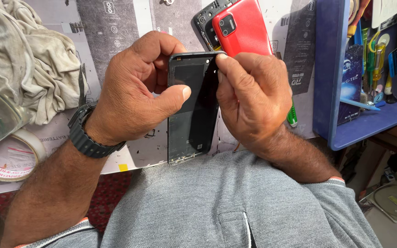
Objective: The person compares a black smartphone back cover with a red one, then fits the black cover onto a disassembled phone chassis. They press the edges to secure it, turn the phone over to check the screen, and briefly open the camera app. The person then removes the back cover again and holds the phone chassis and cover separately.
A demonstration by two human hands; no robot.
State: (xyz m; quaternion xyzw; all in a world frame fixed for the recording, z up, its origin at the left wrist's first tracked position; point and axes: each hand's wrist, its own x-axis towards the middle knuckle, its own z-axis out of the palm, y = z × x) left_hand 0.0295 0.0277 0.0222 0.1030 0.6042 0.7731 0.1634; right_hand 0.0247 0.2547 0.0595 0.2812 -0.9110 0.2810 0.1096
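Both of my hands hold a black phone (pixel 190 121) upright above my lap, its dark inner side facing me. My left hand (pixel 134 94), with a dark wristwatch (pixel 86 138) on it, grips the phone's left edge, the thumb pressed across its middle. My right hand (pixel 253 98) clasps the right edge, fingertips at the top right corner where a thin black panel lifts away from the frame. Behind my hands a red phone back cover (pixel 244 27) lies on the work mat, over another opened black phone frame (pixel 206 23).
A crumpled grey cloth (pixel 28 59) lies at the left, with a roll of clear tape (pixel 10 158) below it. A blue tray (pixel 373 69) of screwdrivers and small tools stands at the right. A green object (pixel 292 117) pokes out behind my right hand.
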